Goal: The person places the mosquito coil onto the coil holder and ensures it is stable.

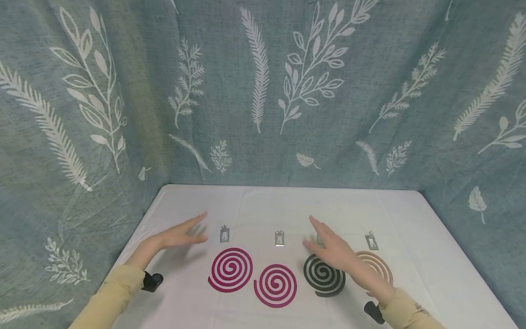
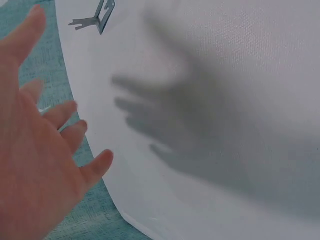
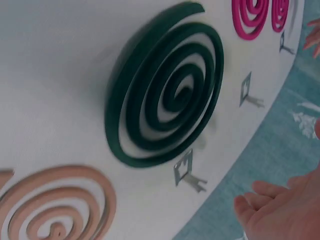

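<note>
My left hand (image 1: 177,236) hovers over the left of the table, fingers extended, holding nothing; its shadow falls on the cloth in the left wrist view. Nearest to it is a small metal coil stand (image 1: 224,234). My right hand (image 1: 334,250) hangs with straight fingers above the dark green mosquito coil (image 1: 324,273), also without anything in its grasp. It partly covers another metal stand (image 3: 183,169). Under the right forearm lies a tan mosquito coil (image 1: 380,265), partly hidden. Two magenta mosquito coils, one at left (image 1: 231,269) and one at centre (image 1: 275,285), lie flat.
More metal stands lie in the row behind the coils, one at centre (image 1: 279,238) and one at right (image 1: 371,241). A white cloth (image 1: 255,205) covers the table. Blue-green leaf-patterned curtains (image 1: 230,91) enclose its back and sides.
</note>
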Demonstrator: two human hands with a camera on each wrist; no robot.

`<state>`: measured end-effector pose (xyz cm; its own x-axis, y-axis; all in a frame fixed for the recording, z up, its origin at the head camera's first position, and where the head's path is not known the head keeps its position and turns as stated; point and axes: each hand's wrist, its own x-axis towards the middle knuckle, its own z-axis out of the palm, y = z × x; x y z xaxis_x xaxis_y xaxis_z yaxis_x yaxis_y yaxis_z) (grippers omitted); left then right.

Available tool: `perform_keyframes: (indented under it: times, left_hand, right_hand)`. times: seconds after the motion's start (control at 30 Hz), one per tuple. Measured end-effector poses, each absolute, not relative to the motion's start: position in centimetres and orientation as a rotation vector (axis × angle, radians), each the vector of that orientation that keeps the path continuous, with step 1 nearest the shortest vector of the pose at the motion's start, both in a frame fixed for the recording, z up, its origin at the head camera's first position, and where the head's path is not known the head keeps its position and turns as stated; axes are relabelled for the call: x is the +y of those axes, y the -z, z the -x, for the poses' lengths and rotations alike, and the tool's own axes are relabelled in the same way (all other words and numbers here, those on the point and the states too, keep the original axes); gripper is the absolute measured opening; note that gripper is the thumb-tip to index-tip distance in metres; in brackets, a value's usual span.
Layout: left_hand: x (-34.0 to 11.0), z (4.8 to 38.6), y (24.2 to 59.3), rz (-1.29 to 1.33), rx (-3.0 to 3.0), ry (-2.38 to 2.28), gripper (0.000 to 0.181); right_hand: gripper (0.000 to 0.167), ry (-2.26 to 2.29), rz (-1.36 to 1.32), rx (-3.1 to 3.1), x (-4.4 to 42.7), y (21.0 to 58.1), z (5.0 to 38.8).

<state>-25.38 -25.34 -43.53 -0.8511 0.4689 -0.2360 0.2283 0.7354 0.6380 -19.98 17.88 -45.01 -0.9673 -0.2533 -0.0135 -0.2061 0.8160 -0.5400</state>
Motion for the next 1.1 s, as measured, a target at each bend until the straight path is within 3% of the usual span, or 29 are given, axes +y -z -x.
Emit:
perform_keyframes:
  times: [0.37,0.73,1.1]
  left_hand:
    - [-25.0,24.6,44.2,-0.636,2.526,-0.834,0.065]
    - [-24.6,24.8,45.4,-0.838,2.437,-0.944,0.048]
    - [-24.1,24.9,46.4,-0.883,2.363,-0.965,0.046]
  right_hand:
    - [0.055,0.925,0.433,2.931,15.4,45.6,19.1]
    - [0.053,1.013,0.561,2.816,13.4,46.7,19.0]
    - [0.05,1.073,0.694,2.692,11.5,47.5,19.2]
